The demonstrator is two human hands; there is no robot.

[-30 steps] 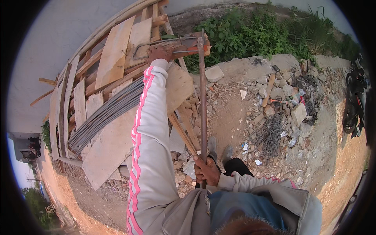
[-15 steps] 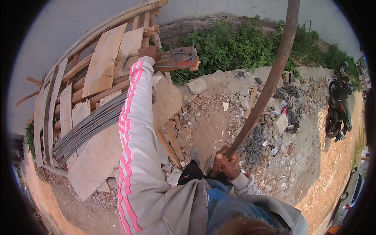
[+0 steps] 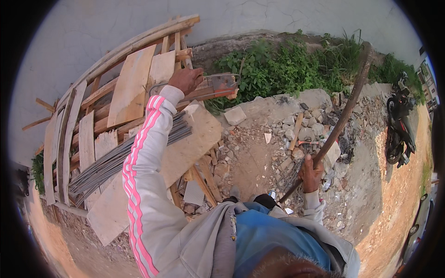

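Note:
My left hand [image 3: 185, 80], at the end of a grey sleeve with pink stripes, is closed on a thin bent metal frame [image 3: 211, 75] resembling a hacksaw. The frame lies above a reddish-stained wooden beam [image 3: 221, 86] at the end of the lumber pile. Whether a blade is fitted cannot be made out. My right hand [image 3: 311, 174] grips a long brown pole [image 3: 342, 121] near its lower part, thumb up. The pole slants up and away to the right over the rubble, and its material is not certain.
Planks and boards [image 3: 131, 85] lean against the grey wall [image 3: 241, 16] at left, with a bundle of metal rods [image 3: 125, 160] and a plywood sheet [image 3: 197, 132] on them. Green weeds [image 3: 264, 67], broken rubble [image 3: 303, 134] and a parked motorcycle [image 3: 402, 123] stand beyond and to the right.
My right hand has moved right and up with the pole, whose far end now sits lower and farther right. My left hand has come slightly nearer, and the metal frame's angle has shifted.

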